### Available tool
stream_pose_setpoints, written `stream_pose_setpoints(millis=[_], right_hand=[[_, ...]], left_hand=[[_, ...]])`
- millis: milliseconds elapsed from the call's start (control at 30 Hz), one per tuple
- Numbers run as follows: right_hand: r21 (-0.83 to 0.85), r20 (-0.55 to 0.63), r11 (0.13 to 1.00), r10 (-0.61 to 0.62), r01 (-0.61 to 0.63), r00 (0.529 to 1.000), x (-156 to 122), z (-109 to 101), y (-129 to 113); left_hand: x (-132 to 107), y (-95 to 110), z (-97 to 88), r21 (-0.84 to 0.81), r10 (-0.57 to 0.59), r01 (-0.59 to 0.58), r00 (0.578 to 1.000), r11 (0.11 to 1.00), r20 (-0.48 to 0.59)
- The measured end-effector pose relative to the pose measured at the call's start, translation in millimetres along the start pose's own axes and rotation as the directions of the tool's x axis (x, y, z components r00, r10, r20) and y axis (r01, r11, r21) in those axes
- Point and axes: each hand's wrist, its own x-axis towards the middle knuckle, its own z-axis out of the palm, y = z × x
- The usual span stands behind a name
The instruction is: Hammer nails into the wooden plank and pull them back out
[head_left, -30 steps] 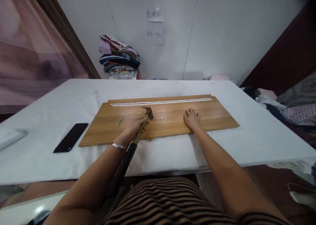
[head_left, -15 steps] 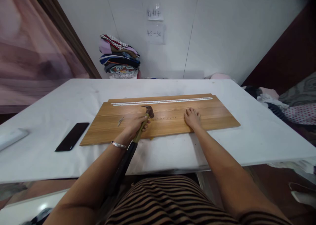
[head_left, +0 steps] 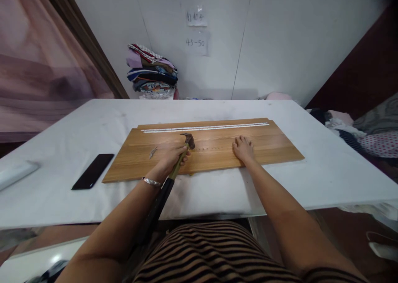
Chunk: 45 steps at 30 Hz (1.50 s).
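My left hand (head_left: 174,158) is closed round the neck of a claw hammer (head_left: 189,141), just below its rusty head. The hammer's long handle, black at the grip, slants back under my left forearm. Beneath the head lies a wooden board (head_left: 264,144) with wood grain. My right hand (head_left: 243,149) rests on the board with its fingers spread, holding nothing. Between my hands runs a row of small nails (head_left: 211,148) set in the board. A little pile of loose nails (head_left: 152,152) lies left of my left hand.
White measuring strips (head_left: 205,128) stretch along the board's far side. A black phone (head_left: 93,171) lies on the white table (head_left: 199,109), left of the board. Folded clothes (head_left: 152,69) are stacked by the wall, beyond the table's far edge. More cloth (head_left: 377,142) lies at the right.
The whole view has shifted very slightly to the right. My hands, the hammer and the board keep the same places relative to one another.
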Motion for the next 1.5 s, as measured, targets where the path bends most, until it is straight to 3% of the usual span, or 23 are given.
stream_pose_setpoints(millis=[1500], right_hand=[[-0.008, 0.000, 1.000, -0.002, 0.002, 1.000, -1.1, -0.6, -0.6]], left_hand=[[2.9, -3.8, -2.9, -0.037, 0.011, -0.011, 1.000, 0.999, 0.024]])
